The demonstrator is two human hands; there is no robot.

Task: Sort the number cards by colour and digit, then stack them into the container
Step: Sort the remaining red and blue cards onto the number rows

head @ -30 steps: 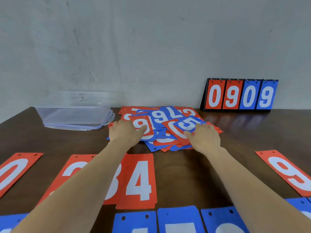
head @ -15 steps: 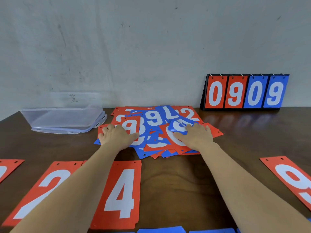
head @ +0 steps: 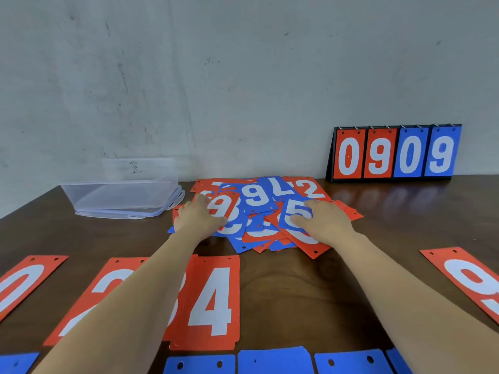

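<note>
Card pile (head: 259, 211): red and blue number cards heaped loosely at our 12 o'clock on the table (head: 310, 287); the digits face several ways.
Left hand (head: 198, 220): lies palm down on the pile's 9 o'clock edge; fingers spread and loosely straight; thumb on a red 9 card (head: 220, 207); we see nothing clasped.
Right hand (head: 326, 222): lies palm down on the pile's 3 o'clock side; fingers apart; thumb pressing a blue 5 card (head: 293, 211); we make out no grip.
Container (head: 121, 198): clear plastic tub at our 10 o'clock, just beside the pile.
Laid-out red cards: a red 0 (head: 19, 284), a red 2 (head: 102, 279) and a red 4 (head: 213, 300) in a row from 8 to 6 o'clock, partly under the left forearm; a lone red 9 (head: 469, 279) at 4 o'clock.
Blue cards (head: 272, 360): a row at 6 o'clock along the near edge; the frame cuts them off, so we cannot read their digits.
Scoreboard (head: 397, 152): flip board at 1 o'clock against the wall; reads 0 9 in red, 0 9 in blue; well apart from both hands.
</note>
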